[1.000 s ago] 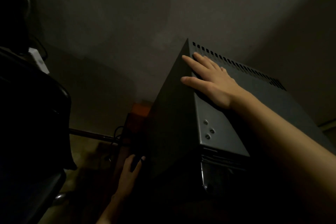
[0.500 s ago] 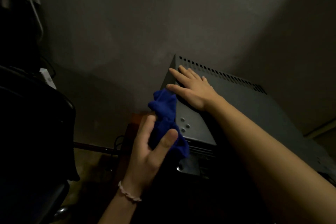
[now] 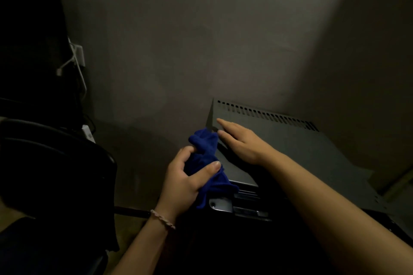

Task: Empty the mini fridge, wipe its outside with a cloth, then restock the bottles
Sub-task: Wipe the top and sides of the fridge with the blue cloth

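Dim wall (image 3: 201,40) behind mini fridge (image 3: 301,147); right hand (image 3: 240,143) flat on top, left hand (image 3: 185,178) grip around blue cloth (image 3: 206,154) at its edge.

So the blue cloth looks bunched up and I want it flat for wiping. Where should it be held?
Judging by its pose, regrip the blue cloth at its loose upper bunch beside the fridge edge, coming from the left. The left hand clamps its middle; the lower end dangles over the front corner.

text: none legible | labels: none | mini fridge (image 3: 290,140) top: bare (scene dim)
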